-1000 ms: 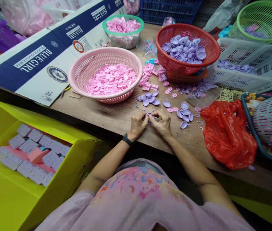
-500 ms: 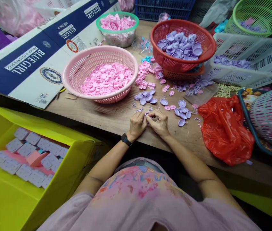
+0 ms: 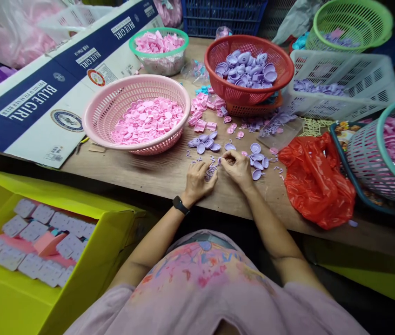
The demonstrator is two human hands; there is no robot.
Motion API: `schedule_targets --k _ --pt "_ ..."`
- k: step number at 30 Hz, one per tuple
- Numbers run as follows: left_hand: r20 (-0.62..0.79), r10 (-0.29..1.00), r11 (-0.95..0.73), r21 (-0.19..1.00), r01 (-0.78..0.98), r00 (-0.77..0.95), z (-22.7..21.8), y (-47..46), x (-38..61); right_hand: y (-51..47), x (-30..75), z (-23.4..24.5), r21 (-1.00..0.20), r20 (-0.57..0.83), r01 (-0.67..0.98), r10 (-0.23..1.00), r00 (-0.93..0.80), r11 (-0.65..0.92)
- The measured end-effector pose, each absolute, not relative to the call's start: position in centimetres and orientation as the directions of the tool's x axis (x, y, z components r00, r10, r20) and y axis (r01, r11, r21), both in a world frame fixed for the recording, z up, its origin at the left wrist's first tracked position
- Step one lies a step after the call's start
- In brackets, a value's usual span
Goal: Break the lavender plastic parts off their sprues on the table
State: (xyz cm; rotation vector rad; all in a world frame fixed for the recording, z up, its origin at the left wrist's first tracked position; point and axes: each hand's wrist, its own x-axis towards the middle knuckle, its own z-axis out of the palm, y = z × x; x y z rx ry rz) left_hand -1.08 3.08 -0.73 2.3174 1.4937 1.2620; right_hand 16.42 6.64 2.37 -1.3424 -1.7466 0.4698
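Observation:
On the wooden table, my left hand rests with thumb and fingers apart, curved beside a small heap of tiny purple hook-shaped pieces. My right hand is just right of it, thumb and forefinger pinched on a tiny purple piece, mostly hidden by the fingertips. Purple oval dish-shaped pieces lie in a cluster beyond my left hand. A second group of purple oval pieces sits beside my right hand, with loose hooks nearby.
A pink basket of pink parts stands at the left, a red basket of purple parts behind. Pink blocks lie between them. A red plastic bag is at the right. A yellow box stands below the table's left edge.
My hands, together at the fingertips before, have come apart. The right has moved away to the right with a tiny piece; the left has opened beside the hooks. The view has shifted slightly.

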Motion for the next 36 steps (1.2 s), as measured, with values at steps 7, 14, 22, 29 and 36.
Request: schedule_targets --k 7,14,22,29,36 --pt "0.461 0.885 -0.342 0.562 0.753 0.057 0.1 6.2 -2.9 7.4 22.3 1.3 -0.401 0.316 0.913 0.947 0.058 0.077" --pt "0.281 0.958 -0.115 0.536 0.836 -0.048 0.5 11.2 -3.3 7.3 21.7 1.5 -0.395 0.42 0.905 0.907 0.025 0.158" --pt "0.275 0.961 -0.111 0.515 0.85 -0.041 0.2 11.9 -2.4 7.3 16.2 0.2 -0.493 0.303 0.819 0.941 -0.154 0.293" --pt "0.328 0.945 -0.181 0.515 0.838 0.003 0.3 10.3 -2.6 7.3 15.5 -0.4 -0.578 0.279 0.737 0.934 -0.224 0.349" --pt "0.328 0.942 -0.134 0.571 0.81 -0.075 -0.6 9.4 -2.4 6.7 15.8 1.2 -0.7 0.343 0.624 0.93 -0.133 0.347"
